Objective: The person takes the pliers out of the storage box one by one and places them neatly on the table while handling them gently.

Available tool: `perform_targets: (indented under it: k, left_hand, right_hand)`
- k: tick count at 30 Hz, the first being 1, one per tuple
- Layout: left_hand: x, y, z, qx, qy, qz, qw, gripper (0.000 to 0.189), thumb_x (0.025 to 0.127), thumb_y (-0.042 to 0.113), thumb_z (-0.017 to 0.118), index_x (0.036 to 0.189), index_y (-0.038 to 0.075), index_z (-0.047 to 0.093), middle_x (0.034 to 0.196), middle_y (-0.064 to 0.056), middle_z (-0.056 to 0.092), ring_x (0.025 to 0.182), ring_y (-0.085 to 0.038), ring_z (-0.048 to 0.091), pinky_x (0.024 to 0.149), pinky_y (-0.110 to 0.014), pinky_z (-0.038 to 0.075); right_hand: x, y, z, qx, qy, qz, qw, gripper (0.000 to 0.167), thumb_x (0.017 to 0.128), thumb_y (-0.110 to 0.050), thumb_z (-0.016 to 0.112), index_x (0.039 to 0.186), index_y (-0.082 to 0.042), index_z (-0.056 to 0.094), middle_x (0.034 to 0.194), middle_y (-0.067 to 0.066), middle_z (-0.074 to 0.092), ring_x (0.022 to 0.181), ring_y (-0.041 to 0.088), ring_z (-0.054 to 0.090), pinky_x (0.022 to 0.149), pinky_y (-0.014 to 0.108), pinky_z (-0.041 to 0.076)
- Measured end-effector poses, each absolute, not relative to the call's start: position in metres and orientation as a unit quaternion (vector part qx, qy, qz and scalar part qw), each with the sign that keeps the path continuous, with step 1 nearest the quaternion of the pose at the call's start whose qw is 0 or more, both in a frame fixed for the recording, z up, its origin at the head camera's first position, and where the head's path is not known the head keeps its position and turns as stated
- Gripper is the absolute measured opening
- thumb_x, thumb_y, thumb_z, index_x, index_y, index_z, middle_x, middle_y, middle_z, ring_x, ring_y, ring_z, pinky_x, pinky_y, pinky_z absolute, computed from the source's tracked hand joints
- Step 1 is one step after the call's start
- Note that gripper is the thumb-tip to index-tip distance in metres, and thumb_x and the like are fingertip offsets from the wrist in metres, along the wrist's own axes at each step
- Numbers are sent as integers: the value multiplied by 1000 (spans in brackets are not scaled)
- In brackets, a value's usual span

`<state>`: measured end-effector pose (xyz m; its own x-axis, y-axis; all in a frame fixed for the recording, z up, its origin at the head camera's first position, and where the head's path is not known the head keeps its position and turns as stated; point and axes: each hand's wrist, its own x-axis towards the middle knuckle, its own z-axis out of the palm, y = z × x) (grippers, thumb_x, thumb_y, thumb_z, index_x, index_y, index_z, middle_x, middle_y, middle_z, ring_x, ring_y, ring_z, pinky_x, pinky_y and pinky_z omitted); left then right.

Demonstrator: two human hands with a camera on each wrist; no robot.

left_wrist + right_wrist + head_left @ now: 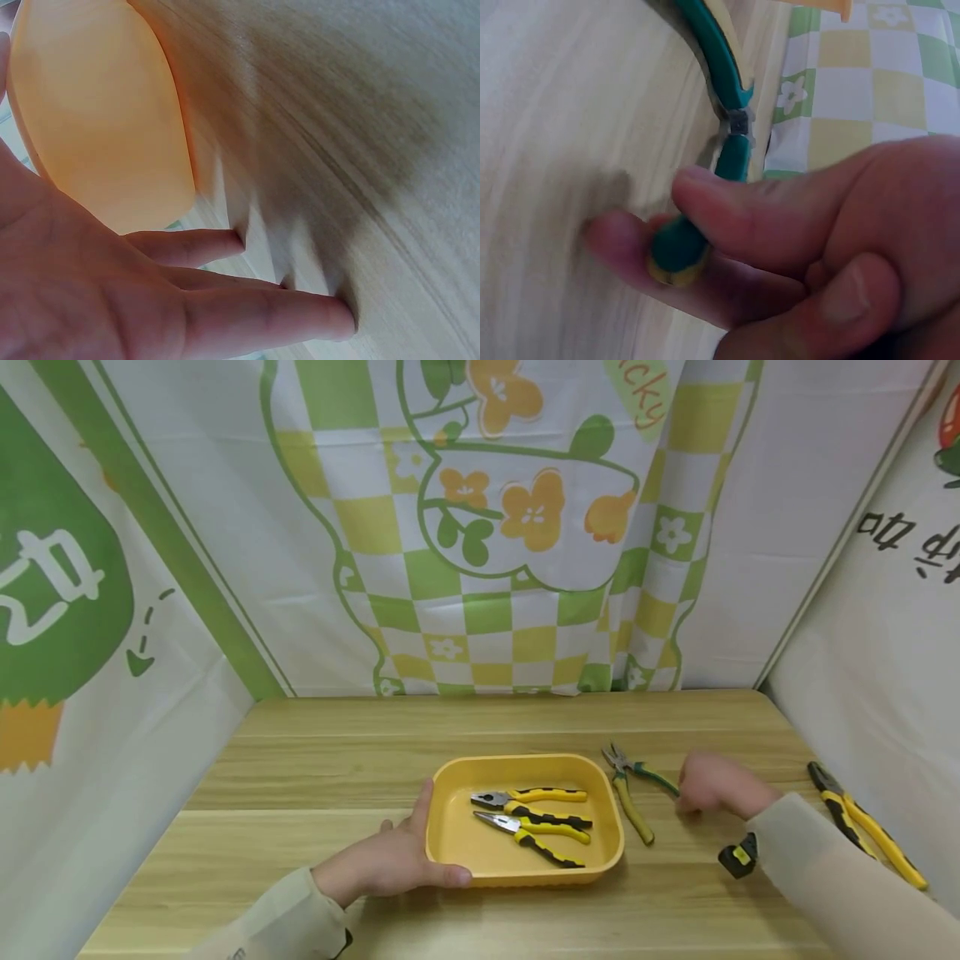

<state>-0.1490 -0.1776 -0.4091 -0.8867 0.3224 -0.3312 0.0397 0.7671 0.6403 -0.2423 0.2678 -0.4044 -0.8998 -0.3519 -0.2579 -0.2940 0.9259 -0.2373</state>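
Note:
A yellow plastic bin (453,852) stands on the table. In it lie combination pliers (491,800) and needle-nose pliers (516,825), both with yellow-and-black handles. My left hand (393,862) rests against the bin's left end, thumb along the front wall and fingers stretched out straight. In the left wrist view, those fingertips reach down to the tabletop beside the bin (105,112). Right of the bin, green-and-yellow-handled pliers (621,770) lie with handles spread. My right hand (718,785) pinches the end of one handle (731,157) between thumb and fingers.
Another pair of yellow-and-black pliers (830,787) lies near the table's right edge. The wooden table (315,760) ends at a patterned curtain (510,627) behind, with printed cloth walls on both sides. A small black device (738,855) sits at the right cuff.

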Motion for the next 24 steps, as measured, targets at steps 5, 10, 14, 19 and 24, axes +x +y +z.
perform_targets:
  k: [5, 10, 14, 19, 24]
  left_hand:
    - [-149, -177, -410, 105, 914, 327, 215, 143, 72, 65, 79, 155, 1, -17, 151, -35, 32, 134, -46, 40, 113, -65, 5]
    - [-149, -178, -409, 103, 914, 328, 217, 142, 72, 65, 79, 155, 1, -17, 151, -35, 30, 134, -48, 38, 113, -65, 5]
    - [-148, -178, -408, 100, 914, 328, 216, 143, 71, 66, 80, 155, 1, -16, 150, -36, 31, 135, -50, 36, 113, -65, 6]
    - [-147, -177, -408, 94, 915, 328, 214, 143, 71, 67, 80, 156, 2, -16, 150, -37, 30, 136, -58, 25, 112, -67, 9]
    - [-147, -177, -409, 96, 915, 328, 212, 144, 70, 67, 80, 155, 2, -17, 150, -37, 30, 136, -57, 26, 112, -67, 7]
  right_hand:
    - [-238, 266, -403, -165, 967, -92, 170, 24, 67, -8, 70, 51, -15, 54, 50, -8, 40, 46, 8, 36, 46, 22, 29]
    - [-235, 256, -397, -134, 962, -115, 207, 32, 83, -13, 74, 55, -10, 58, 48, -2, 51, 41, 10, 44, 43, 25, 40]
    - [-239, 240, -390, -120, 967, -98, 201, 29, 88, -29, 74, 76, -3, 67, 66, 3, 60, 56, 17, 55, 57, 37, 51]
    - [-238, 218, -387, -116, 974, -87, 173, 41, 83, -39, 76, 93, -1, 66, 79, 5, 60, 71, 23, 55, 66, 43, 49]
    - [-233, 203, -392, -118, 978, -75, 156, 32, 83, -35, 76, 71, -9, 62, 68, 3, 57, 62, 20, 52, 59, 40, 48]
